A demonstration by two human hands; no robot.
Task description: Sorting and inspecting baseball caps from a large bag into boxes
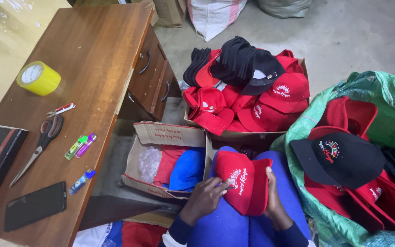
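Red cap [244, 183] with white embroidered front, lying tilted on a lap in blue. Brim points lower right; held at both sides

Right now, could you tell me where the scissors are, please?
The scissors lie on the wooden desk at the left of the head view, between the yellow tape roll above and the black phone below.
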